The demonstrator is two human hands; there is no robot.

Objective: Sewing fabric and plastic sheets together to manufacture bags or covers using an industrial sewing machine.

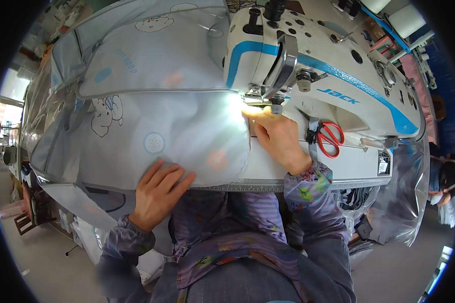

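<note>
Sleeves: purple patterned sleeves (308,184) with gathered cuffs come up from the lower edge, nearest the camera, on the near side of the sewing machine (318,65).
Left hand: left hand (156,194) lies flat and released, fingers spread, palm down on the near edge of the fabric (151,111), well to the left of the sewing machine's needle end.
Right hand: right hand (278,139) rests on the surface (338,161) just in front of the sewing machine; fingers extended, fingertip pressing the fabric's edge right at the presser foot (275,106). Pressing, not clenched.
Fabric: pale blue-grey padded piece with cartoon prints and a round motif; spread left of the sewing machine, its right edge under the lit needle area, the rest hanging off the surface's left side.
Scissors: red-handled scissors (331,139) hang on the sewing machine's front, just right of the right hand.
Sewing machine: white body with a blue stripe, standing beyond both hands.
Plastic sheeting: clear plastic sheeting (407,197) bunches below the sewing machine's right end.
</note>
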